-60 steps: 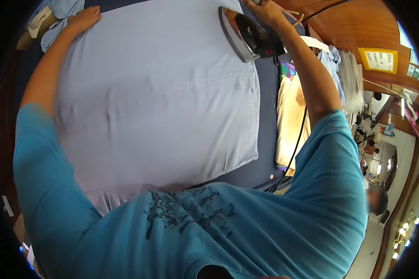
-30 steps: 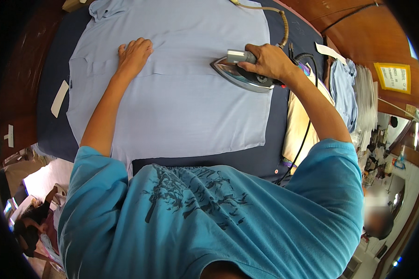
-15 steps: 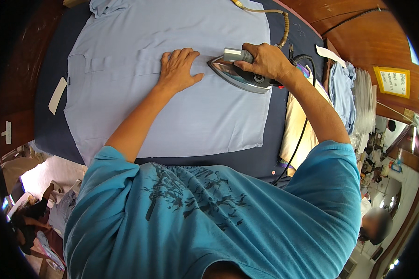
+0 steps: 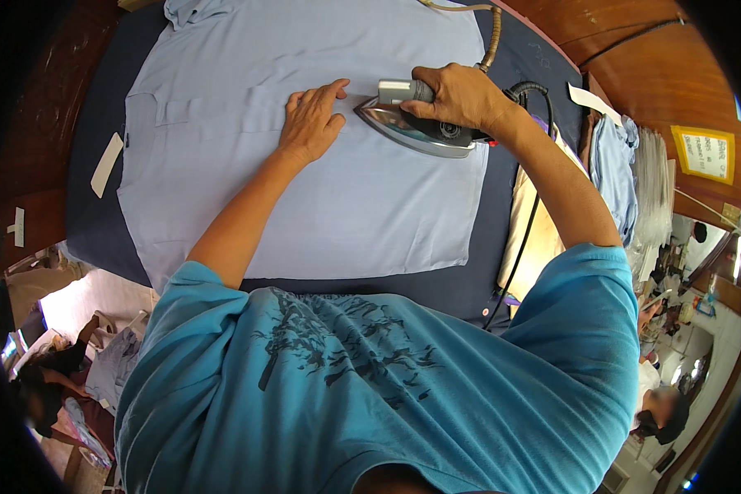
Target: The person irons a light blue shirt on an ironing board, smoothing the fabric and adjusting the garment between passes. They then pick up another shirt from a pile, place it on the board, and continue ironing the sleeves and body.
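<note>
A light blue short-sleeved shirt (image 4: 346, 214) lies spread over a dark navy padded table (image 4: 99, 222), its neck opening toward the left. My right hand (image 4: 461, 99) wraps round the grey handle of a steam iron (image 4: 412, 132). The iron rests on the shirt with its pointed tip to the left, and a hose and a black cord run from its back. Just left of that tip, my left hand (image 4: 311, 123) rests on the fabric with its fingers stretched out and the index finger slightly raised.
Folded cream and blue garments (image 4: 613, 169) and a stack of clear plastic sleeves (image 4: 652, 189) stand at the right. The black cord (image 4: 528, 230) hangs by my right forearm. A white paper strip (image 4: 107, 165) lies left of the shirt. Other people sit at lower left and lower right.
The iron has slid a little to the left and away from me in my right hand. My left hand has shifted slightly left, its fingers drawn closer together.
</note>
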`<action>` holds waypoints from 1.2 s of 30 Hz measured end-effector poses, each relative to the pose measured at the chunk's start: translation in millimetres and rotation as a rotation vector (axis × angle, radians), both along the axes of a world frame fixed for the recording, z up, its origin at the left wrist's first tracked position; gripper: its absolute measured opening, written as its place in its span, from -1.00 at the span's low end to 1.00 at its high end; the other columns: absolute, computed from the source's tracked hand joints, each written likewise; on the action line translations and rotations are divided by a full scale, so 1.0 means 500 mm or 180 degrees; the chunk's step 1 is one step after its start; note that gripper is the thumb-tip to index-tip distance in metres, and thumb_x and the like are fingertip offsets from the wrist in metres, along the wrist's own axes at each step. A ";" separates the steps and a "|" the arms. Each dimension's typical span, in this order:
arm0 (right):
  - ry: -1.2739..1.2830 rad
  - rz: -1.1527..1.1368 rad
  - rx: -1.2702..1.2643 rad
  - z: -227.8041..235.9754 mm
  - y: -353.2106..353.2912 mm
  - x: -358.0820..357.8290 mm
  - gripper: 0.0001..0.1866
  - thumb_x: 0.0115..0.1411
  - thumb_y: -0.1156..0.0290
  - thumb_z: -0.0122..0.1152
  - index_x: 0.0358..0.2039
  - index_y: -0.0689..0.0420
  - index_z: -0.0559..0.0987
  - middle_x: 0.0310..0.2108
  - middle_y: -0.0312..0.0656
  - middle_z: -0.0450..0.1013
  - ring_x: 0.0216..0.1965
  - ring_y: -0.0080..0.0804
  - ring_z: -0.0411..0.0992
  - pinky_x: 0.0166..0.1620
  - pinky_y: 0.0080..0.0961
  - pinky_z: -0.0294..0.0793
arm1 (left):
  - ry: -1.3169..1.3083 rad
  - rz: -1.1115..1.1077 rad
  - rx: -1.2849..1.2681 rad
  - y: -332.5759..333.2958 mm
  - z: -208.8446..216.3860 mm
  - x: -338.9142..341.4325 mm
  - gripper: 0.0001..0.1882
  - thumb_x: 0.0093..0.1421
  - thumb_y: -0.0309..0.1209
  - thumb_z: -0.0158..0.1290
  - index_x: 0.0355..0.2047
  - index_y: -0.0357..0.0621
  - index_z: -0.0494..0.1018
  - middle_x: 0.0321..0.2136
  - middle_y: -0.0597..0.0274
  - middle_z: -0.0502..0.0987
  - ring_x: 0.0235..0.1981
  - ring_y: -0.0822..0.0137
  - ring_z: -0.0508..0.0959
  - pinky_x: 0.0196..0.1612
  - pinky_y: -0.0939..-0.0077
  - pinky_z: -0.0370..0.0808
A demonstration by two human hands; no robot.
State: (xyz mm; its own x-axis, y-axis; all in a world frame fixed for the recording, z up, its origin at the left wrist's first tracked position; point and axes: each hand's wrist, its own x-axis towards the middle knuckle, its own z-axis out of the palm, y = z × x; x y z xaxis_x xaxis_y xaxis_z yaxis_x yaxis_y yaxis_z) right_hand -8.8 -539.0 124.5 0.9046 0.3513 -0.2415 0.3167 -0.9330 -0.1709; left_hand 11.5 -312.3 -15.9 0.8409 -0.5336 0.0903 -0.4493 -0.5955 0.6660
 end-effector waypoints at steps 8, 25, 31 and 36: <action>0.0064 -0.0010 0.0134 0.016 -0.024 -0.053 -0.44 0.05 -0.15 0.05 -0.31 0.17 0.49 -0.65 0.04 0.44 -0.51 0.00 0.46 -0.40 -0.23 0.45 | -0.0054 0.0227 0.0117 -0.020 0.024 -0.001 -0.61 0.18 -0.27 -0.17 0.04 0.03 0.28 -0.12 0.38 0.43 -0.01 0.42 0.34 0.14 0.26 0.01; -0.0670 -0.2165 0.0456 -0.014 -0.256 -0.110 -0.42 0.04 -0.05 0.14 -0.18 0.27 0.49 -0.39 0.12 0.48 -0.28 -0.06 0.48 -0.18 -0.34 0.40 | -0.1495 -0.0581 0.0954 -0.096 0.008 -0.071 -0.39 0.18 -0.02 -0.16 0.21 0.08 0.10 0.24 0.35 0.07 0.28 0.27 -0.03 0.18 -0.02 -0.04; -0.0683 -0.2290 0.0314 0.074 -0.261 -0.196 -0.42 -0.05 0.05 0.25 -0.13 0.24 0.49 -0.33 0.09 0.50 -0.27 -0.14 0.50 -0.17 -0.38 0.41 | -0.1441 -0.2012 0.0391 -0.206 -0.002 -0.246 -0.37 0.13 0.01 -0.12 0.16 0.02 0.19 0.19 0.25 0.16 0.24 0.26 0.08 0.15 0.03 0.04; -0.0714 -0.2742 0.0095 0.078 -0.339 -0.292 -0.43 -0.09 0.08 0.24 -0.20 0.32 0.50 -0.40 0.10 0.50 -0.33 -0.14 0.50 -0.24 -0.34 0.42 | -0.1352 -0.2245 0.0554 -0.253 -0.016 -0.311 -0.32 0.12 0.04 -0.13 0.18 -0.02 0.15 0.23 0.15 0.07 0.27 0.17 0.00 0.17 0.02 0.02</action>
State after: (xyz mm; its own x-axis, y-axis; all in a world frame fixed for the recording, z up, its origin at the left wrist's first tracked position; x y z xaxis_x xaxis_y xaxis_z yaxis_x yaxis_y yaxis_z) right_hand -154.8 -708.5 163.3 0.8825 -0.4695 -0.0284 -0.4639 -0.8588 -0.2172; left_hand -143.8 -439.0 -23.7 0.2183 -0.9569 0.1917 -0.9464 -0.1596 0.2807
